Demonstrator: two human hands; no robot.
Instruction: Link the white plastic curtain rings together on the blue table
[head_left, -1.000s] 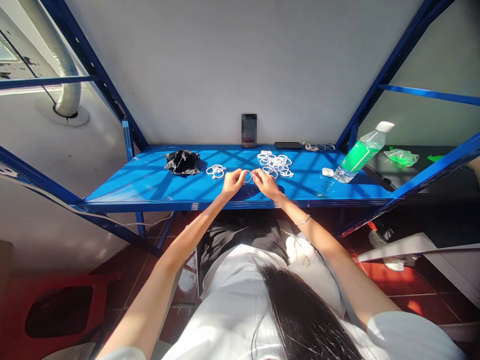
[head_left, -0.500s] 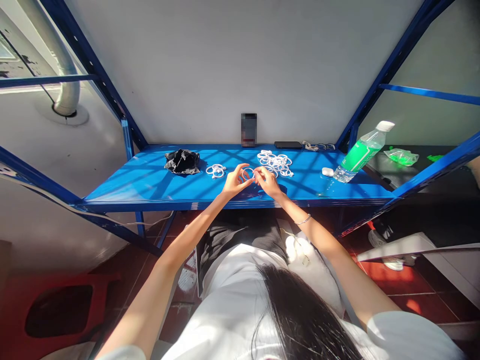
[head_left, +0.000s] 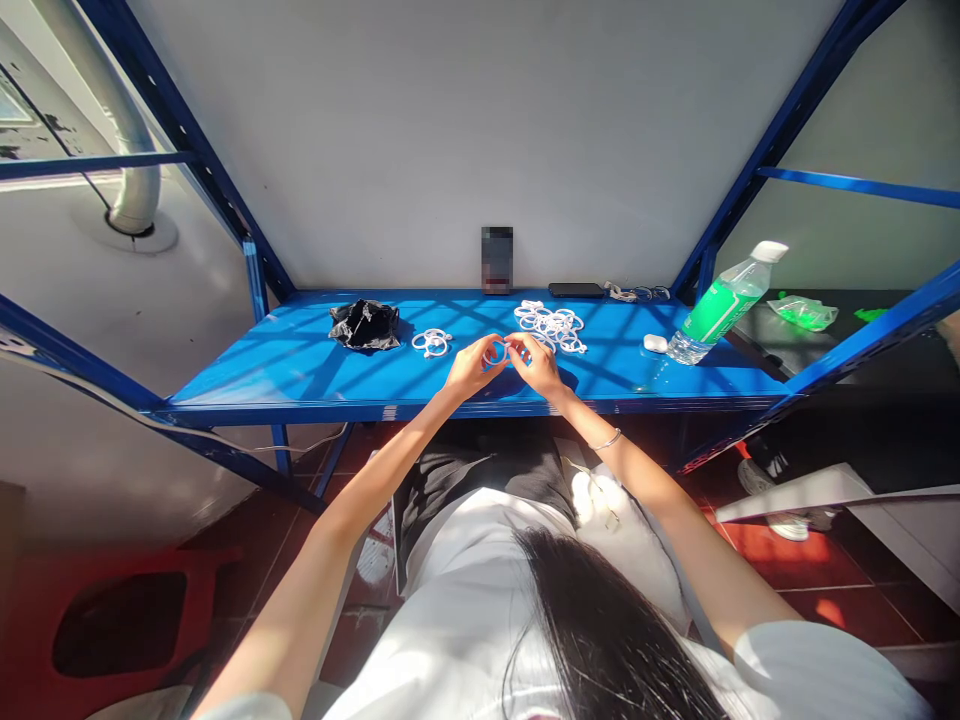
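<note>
Between my two hands, above the front of the blue shelf (head_left: 300, 375), is a thin white ring (head_left: 495, 362). My left hand (head_left: 472, 366) has its fingers closed on the ring's left side. On the other side my right hand (head_left: 534, 362) pinches the ring near its right edge, where a small detail is too tiny to make out. Just behind my right hand lies a pile of white rings (head_left: 551, 322). A smaller group of white rings (head_left: 432, 342) rests to the left of my left hand.
A crumpled black plastic bag (head_left: 365, 325) sits on the left. Along the back are a blurred upright dark object (head_left: 497, 262), a black phone (head_left: 576, 290) and a white cable (head_left: 621, 292). A water bottle (head_left: 716, 310) and a small white case (head_left: 655, 344) stand right. Blue posts flank the shelf.
My left fingers have curled further round the ring, and the ring has turned and dropped slightly. My right hand stays almost in place. The things on the shelf have not moved.
</note>
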